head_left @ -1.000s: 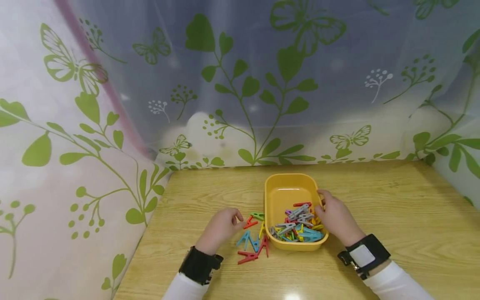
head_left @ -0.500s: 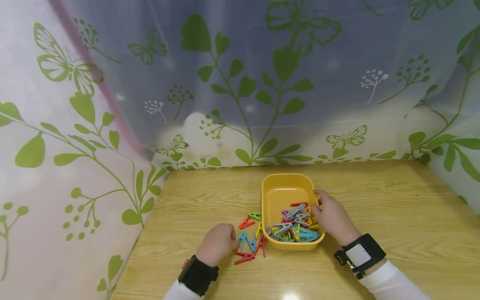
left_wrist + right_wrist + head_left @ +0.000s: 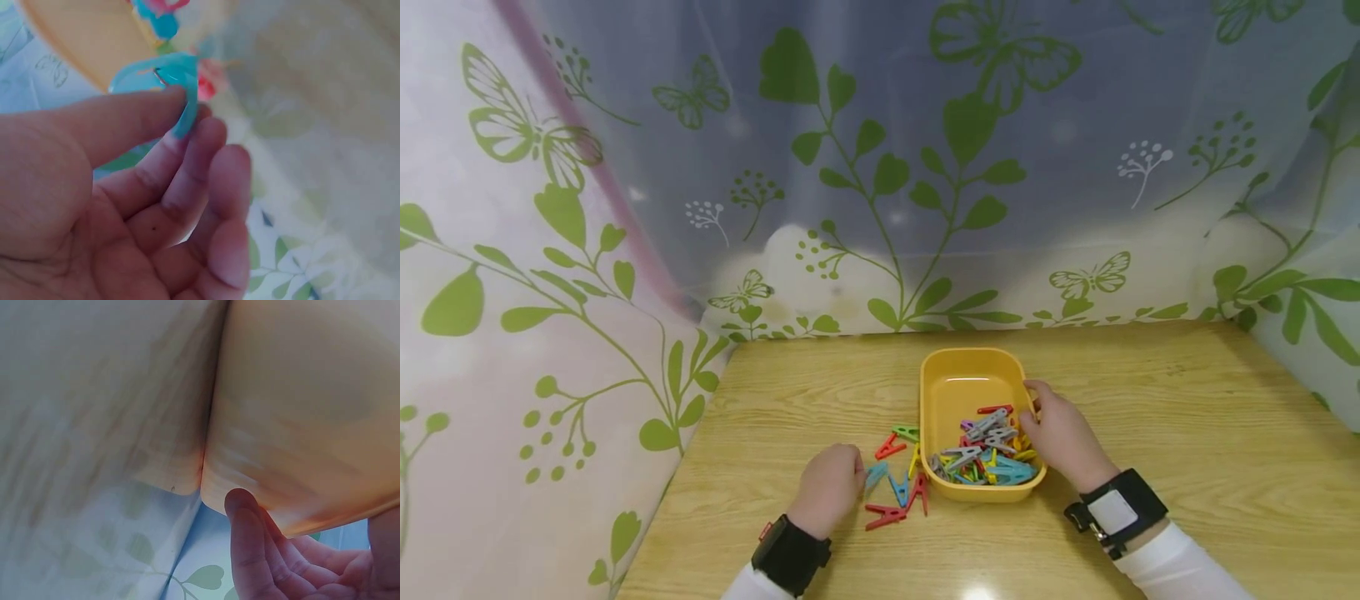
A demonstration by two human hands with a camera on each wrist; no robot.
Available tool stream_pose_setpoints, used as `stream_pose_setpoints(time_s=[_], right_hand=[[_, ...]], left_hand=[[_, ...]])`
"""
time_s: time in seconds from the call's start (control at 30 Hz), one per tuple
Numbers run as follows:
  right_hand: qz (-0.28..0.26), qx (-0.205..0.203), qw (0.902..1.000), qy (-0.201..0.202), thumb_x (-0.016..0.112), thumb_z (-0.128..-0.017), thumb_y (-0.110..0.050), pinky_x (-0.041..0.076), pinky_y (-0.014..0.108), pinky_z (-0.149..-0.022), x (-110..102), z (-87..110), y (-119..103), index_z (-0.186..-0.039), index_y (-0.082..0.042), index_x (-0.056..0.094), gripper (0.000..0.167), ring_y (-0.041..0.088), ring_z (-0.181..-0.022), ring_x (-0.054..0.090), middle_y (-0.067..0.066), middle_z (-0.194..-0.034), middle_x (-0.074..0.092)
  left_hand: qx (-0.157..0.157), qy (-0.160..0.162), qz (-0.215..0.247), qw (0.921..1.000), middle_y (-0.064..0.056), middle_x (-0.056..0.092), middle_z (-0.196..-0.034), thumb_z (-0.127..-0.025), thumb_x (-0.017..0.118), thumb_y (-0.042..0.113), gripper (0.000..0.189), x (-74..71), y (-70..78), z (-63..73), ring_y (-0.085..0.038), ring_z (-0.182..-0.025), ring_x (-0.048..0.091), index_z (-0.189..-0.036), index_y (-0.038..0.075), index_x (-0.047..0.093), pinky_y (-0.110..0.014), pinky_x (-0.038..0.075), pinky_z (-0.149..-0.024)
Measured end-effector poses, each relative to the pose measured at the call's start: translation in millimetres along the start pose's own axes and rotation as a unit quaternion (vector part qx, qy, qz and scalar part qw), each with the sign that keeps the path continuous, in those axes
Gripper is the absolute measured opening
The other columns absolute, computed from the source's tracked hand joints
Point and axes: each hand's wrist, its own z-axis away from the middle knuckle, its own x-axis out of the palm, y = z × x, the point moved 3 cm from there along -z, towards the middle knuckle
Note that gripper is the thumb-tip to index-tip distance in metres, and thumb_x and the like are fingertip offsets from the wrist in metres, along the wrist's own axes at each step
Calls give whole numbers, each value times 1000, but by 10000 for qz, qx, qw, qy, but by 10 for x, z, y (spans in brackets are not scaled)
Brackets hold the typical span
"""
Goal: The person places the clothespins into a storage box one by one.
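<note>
My left hand (image 3: 826,490) pinches a light blue plastic clothespin (image 3: 876,476) between thumb and forefinger, just left of the loose pile. The left wrist view shows that clothespin (image 3: 169,67) with its small wire spring; the other fingers curl below. At the yellow plastic tub (image 3: 958,392), my right hand (image 3: 1066,435) grips the right rim, thumb to the inside and fingers outside. In the right wrist view the fingers (image 3: 249,540) lie against the tub's outer wall (image 3: 300,437). Many clothespins (image 3: 988,450) in grey, blue, yellow and red fill the tub's near half.
On the wooden table (image 3: 1187,433), left of the tub, lie several loose clothespins: a green one (image 3: 907,433), red ones such as this one (image 3: 886,515), a yellow one and a blue one (image 3: 898,490). A leaf-patterned curtain (image 3: 820,275) closes off the back and sides.
My left hand has moved down to the light blue clothespin, pinched it and drawn it slightly left. The right hand has kept its grip on the tub rim.
</note>
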Motion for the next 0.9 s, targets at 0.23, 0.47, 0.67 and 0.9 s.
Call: stream_pose_setpoints(time_s=[0.23,0.47,0.67,0.9], right_hand=[[13,17,10000,-18,55,-103,-14,45,29,-53,-6,17,-7,-150,8,38,55,16,-63,55,28,-113,66],[5,-54,10000,62,55,-103,-15,44,28,-51,-26,22,-18,-150,8,39,54,15,-62,55,28,-114,67],[-16,-101,9999,69,54,-103,-14,44,29,-51,-11,30,-14,-149,9,39,54,15,-60,54,24,-107,68],[-2,-28,10000,21,54,-104,-16,44,28,-51,-26,25,-23,-150,8,38,54,15,-60,54,23,-106,68]], left_hand=[[202,854,282,9957,2,58,-71,-94,76,13,17,-288,118,-131,-9,-59,47,-80,10,66,-24,39,-55],[1016,888,424,9899,-1,58,-82,-93,77,15,10,-305,531,-190,-8,-65,47,-87,10,71,-22,40,-59],[1351,355,639,9881,0,55,-85,-94,77,18,12,-145,829,-176,-6,-63,42,-88,11,70,-20,38,-58],[1558,201,336,9870,4,55,-83,-93,78,20,12,9,1037,-198,-3,-66,45,-86,13,71,-17,41,-60]])
